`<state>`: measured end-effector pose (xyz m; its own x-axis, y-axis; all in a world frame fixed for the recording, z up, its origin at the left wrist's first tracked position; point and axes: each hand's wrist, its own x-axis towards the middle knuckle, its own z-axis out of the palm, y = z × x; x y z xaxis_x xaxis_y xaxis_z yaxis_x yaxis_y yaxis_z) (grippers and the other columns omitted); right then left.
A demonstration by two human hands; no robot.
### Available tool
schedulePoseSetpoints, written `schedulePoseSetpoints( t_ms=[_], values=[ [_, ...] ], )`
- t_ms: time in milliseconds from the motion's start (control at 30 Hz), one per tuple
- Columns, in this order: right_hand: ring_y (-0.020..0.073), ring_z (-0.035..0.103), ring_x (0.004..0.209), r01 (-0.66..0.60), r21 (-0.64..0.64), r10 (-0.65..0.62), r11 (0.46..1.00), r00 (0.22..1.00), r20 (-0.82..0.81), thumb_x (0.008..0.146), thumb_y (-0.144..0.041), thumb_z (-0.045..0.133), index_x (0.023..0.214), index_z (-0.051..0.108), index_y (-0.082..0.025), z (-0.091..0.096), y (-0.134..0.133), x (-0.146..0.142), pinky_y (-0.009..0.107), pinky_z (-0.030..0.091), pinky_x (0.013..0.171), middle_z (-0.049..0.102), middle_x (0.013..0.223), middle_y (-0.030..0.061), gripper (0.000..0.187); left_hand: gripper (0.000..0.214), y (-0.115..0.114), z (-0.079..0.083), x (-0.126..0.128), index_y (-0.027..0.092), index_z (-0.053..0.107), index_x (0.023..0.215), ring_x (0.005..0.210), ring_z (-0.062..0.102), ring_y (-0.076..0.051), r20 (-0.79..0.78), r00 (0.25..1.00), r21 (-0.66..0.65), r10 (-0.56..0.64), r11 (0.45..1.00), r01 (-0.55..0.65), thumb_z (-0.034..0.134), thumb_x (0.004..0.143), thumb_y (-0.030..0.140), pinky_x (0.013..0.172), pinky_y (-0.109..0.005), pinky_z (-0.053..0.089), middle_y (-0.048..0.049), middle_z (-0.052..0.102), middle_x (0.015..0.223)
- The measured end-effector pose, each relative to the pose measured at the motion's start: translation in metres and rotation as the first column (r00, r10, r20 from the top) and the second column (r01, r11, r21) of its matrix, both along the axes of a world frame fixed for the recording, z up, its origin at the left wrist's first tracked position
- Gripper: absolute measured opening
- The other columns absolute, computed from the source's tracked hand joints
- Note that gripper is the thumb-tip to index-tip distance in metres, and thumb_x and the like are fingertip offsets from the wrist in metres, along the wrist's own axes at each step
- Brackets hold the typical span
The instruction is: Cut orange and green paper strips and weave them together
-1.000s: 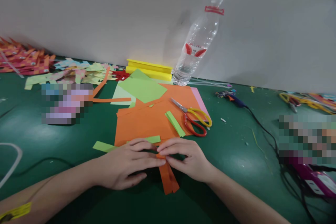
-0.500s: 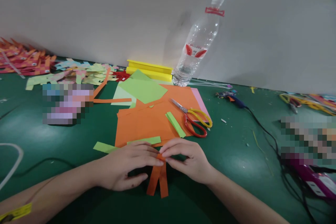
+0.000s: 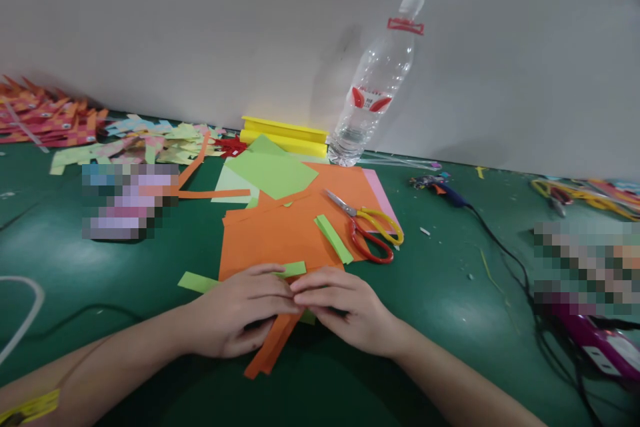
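Both of my hands meet at the near edge of the green table. My left hand (image 3: 235, 313) and my right hand (image 3: 345, 310) pinch the top of some orange paper strips (image 3: 267, 350), fingertips touching. The strips hang out below the hands, slanting down to the left. A sliver of light green paper (image 3: 307, 317) shows between the hands. Just beyond the fingers lie a stack of orange paper sheets (image 3: 280, 230) and green strips (image 3: 334, 238).
Red-and-yellow scissors (image 3: 367, 230) lie on the orange sheets. A clear plastic bottle (image 3: 375, 93) and a yellow holder (image 3: 285, 135) stand against the white wall. Paper scraps (image 3: 135, 140) pile at the left. A glue gun (image 3: 443, 187) with a black cable lies at the right.
The orange strips have swung from pointing down and right, through straight down, to slanting down-left. My right hand has shifted a little left over the strips.
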<state>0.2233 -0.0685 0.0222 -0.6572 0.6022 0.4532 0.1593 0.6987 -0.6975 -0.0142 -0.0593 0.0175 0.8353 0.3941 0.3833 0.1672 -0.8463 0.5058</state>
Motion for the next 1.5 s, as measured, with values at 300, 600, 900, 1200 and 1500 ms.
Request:
schedulePoseSetpoints(
  t_ms=[300, 600, 900, 1200, 1500],
  values=[
    [0.0125, 0.064, 0.093, 0.008, -0.024, -0.008, 1.0, 1.0, 0.013, 0.083, -0.009, 0.059, 0.1, 0.063, -0.02, -0.003, -0.001, 0.002, 0.025, 0.052, 0.085, 0.065, 0.1, 0.0072, 0.02, 0.037, 0.003, -0.009, -0.006, 0.021, 0.05, 0.122, 0.109, 0.058, -0.016, 0.058, 0.997, 0.016, 0.046, 0.999, -0.047, 0.04, 0.09, 0.005, 0.105, -0.038, 0.039, -0.0069, 0.064, 0.115],
    [0.0148, 0.064, 0.088, 0.235, -0.019, -0.236, 0.972, 0.971, -0.051, 0.078, -0.005, 0.059, 0.093, 0.063, -0.021, -0.007, 0.003, 0.004, 0.028, 0.053, 0.079, 0.065, 0.093, 0.0052, 0.022, 0.038, 0.005, -0.008, -0.009, 0.028, 0.039, 0.13, 0.089, 0.064, -0.012, 0.03, 0.955, -0.26, 0.294, 0.925, -0.276, 0.035, 0.095, 0.015, 0.077, -0.024, 0.053, -0.0024, 0.064, 0.113],
    [0.0159, 0.064, 0.087, 0.253, -0.051, -0.255, 0.966, 0.965, -0.054, 0.077, -0.009, 0.062, 0.093, 0.063, -0.021, -0.007, 0.002, 0.003, 0.028, 0.054, 0.076, 0.066, 0.092, 0.0058, 0.02, 0.027, 0.011, -0.014, -0.006, 0.025, 0.054, 0.118, 0.086, 0.062, -0.016, 0.02, 0.94, -0.086, 0.341, 0.937, -0.338, 0.046, 0.092, 0.023, 0.099, -0.04, 0.039, -0.0014, 0.069, 0.097],
    [0.015, 0.064, 0.086, 0.266, -0.131, -0.279, 0.955, 0.956, -0.087, 0.082, -0.021, 0.066, 0.097, 0.063, -0.022, -0.007, 0.004, 0.003, 0.025, 0.055, 0.072, 0.066, 0.093, 0.0056, 0.016, 0.014, 0.013, -0.015, -0.007, 0.021, 0.056, 0.091, 0.083, 0.058, -0.015, 0.052, 0.928, -0.143, 0.37, 0.922, -0.359, 0.043, 0.092, 0.017, 0.083, -0.031, 0.046, -0.001, 0.065, 0.084],
    [0.0148, 0.064, 0.085, 0.286, -0.19, -0.306, 0.939, 0.949, -0.08, 0.079, -0.022, 0.069, 0.088, 0.062, -0.02, -0.01, 0.002, 0.003, 0.026, 0.057, 0.071, 0.064, 0.091, 0.0053, 0.012, 0.032, 0.01, -0.009, -0.009, 0.019, 0.058, 0.097, 0.08, 0.059, -0.016, 0.094, 0.947, -0.264, 0.306, 0.925, -0.273, 0.026, 0.098, 0.026, 0.098, -0.038, 0.036, -0.0019, 0.067, 0.088]
  ],
)
